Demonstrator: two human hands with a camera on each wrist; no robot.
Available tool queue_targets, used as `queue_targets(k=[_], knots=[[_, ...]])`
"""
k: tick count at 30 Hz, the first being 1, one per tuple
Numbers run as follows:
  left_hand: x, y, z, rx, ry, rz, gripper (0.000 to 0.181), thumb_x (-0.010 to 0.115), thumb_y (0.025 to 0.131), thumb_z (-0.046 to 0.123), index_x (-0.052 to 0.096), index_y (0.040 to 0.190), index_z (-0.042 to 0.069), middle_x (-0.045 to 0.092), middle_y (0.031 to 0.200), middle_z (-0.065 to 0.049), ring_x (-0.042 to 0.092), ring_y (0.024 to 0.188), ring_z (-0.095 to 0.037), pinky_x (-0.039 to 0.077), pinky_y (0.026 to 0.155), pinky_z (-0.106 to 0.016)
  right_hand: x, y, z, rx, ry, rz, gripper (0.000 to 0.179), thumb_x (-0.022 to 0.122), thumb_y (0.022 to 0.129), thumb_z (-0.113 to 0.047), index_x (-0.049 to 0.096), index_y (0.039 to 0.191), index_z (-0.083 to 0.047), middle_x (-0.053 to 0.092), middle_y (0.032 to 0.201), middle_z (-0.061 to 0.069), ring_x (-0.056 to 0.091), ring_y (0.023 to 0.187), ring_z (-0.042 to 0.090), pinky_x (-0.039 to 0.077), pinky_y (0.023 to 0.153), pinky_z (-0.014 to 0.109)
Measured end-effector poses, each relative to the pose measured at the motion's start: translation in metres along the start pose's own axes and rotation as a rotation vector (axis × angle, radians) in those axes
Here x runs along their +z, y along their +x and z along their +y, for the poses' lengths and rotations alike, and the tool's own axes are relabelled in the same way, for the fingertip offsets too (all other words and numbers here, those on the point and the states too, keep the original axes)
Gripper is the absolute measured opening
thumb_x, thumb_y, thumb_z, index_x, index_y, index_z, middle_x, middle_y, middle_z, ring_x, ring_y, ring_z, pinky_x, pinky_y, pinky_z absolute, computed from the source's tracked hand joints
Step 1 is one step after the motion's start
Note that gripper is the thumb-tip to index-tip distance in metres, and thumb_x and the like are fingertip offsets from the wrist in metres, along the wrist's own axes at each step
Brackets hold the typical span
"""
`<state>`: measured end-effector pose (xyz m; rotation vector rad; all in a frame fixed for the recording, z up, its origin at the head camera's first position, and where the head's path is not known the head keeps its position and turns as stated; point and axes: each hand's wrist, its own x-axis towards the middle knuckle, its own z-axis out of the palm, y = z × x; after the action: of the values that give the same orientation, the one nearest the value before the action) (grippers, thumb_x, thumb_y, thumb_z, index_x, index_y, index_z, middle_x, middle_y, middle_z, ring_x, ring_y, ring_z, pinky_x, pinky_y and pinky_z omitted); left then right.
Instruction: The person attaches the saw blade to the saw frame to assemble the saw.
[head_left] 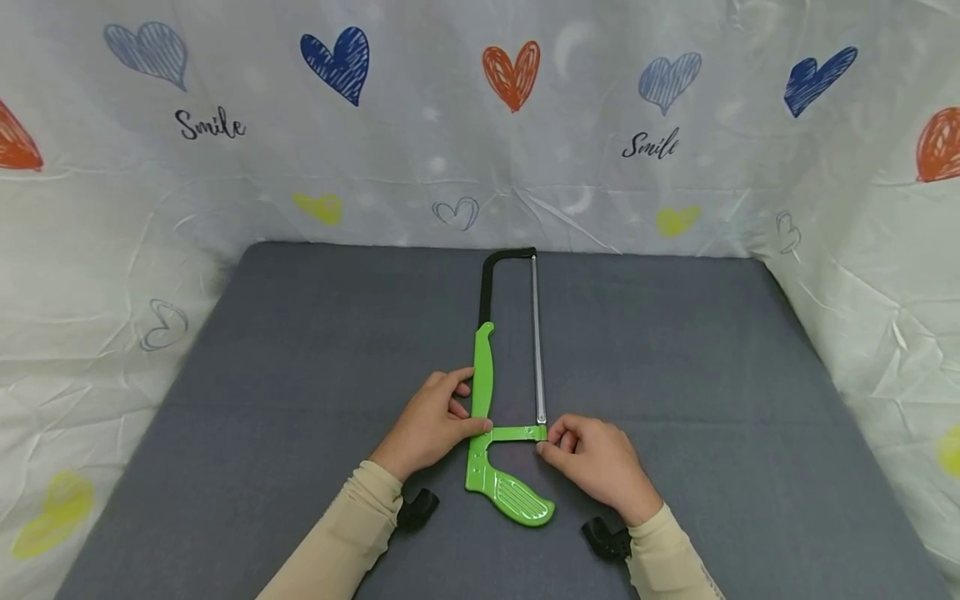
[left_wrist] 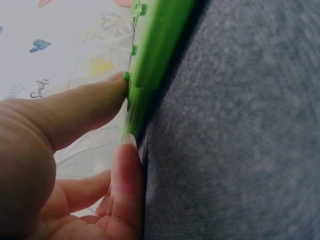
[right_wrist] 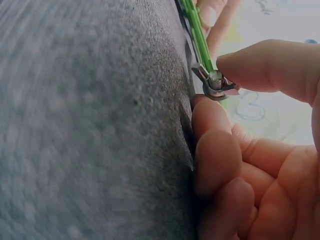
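Observation:
A hacksaw (head_left: 484, 358) lies flat on the grey cloth, its black front bow (head_left: 487, 287) pointing away and its green handle (head_left: 521, 500) nearest me. The silvery blade (head_left: 537, 350) runs along its right side. My left hand (head_left: 431, 425) holds the green frame, thumb on top by the crossbar and fingers along the left edge. At the crossbar's right end, my right hand (head_left: 600, 462) pinches a metal wing nut (right_wrist: 215, 82) between thumb and curled index finger. In the left wrist view, the thumb presses the green frame (left_wrist: 155, 50) from above.
The grey cloth (head_left: 300, 333) covers the table, with bare stretches on both sides of the saw. A white curtain (head_left: 420, 125) printed with hearts hangs behind and along both sides. Black wrist cameras (head_left: 418, 510) sit below both hands.

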<state>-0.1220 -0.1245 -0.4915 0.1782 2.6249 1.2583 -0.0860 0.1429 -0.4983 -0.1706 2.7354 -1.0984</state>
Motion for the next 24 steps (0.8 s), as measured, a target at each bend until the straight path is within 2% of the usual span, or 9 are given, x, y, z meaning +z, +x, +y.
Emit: queue_targets(k=[7,18,24], knots=[[-0.0003,-0.0004,0.0001,-0.007,0.000,0.003,0.084,0.090,0.091,0.028,0.049,0.162,0.012,0.061,0.131,-0.007,0.063,0.098,-0.012,0.056,0.086,-0.032,-0.0011,0.0015,0.0019,-0.013,0.027,-0.006,0.006,0.080,0.096,-0.026,0.074,0.097,-0.028,0.060,0.071,-0.013,0.051,0.053,0.007,0.040,0.055,0.025],[-0.0007,-0.0004,0.0014,-0.001,0.003,0.002,0.084,0.090,0.091,0.028,0.049,0.162,0.011,0.061,0.131,-0.007,0.064,0.098,-0.012,0.056,0.087,-0.032,-0.0030,0.0004,-0.0001,-0.027,-0.014,0.006,0.010,0.074,0.094,-0.018,0.074,0.098,-0.027,0.058,0.072,-0.015,0.049,0.055,0.004,0.040,0.057,0.024],[-0.0005,-0.0003,0.0008,0.005,0.001,0.000,0.084,0.090,0.091,0.028,0.049,0.162,0.012,0.061,0.131,-0.008,0.064,0.098,-0.012,0.056,0.086,-0.032,-0.0039,-0.0004,-0.0007,-0.051,-0.008,0.010,0.010,0.075,0.094,-0.017,0.074,0.098,-0.026,0.058,0.072,-0.014,0.047,0.054,0.003,0.038,0.056,0.025]])
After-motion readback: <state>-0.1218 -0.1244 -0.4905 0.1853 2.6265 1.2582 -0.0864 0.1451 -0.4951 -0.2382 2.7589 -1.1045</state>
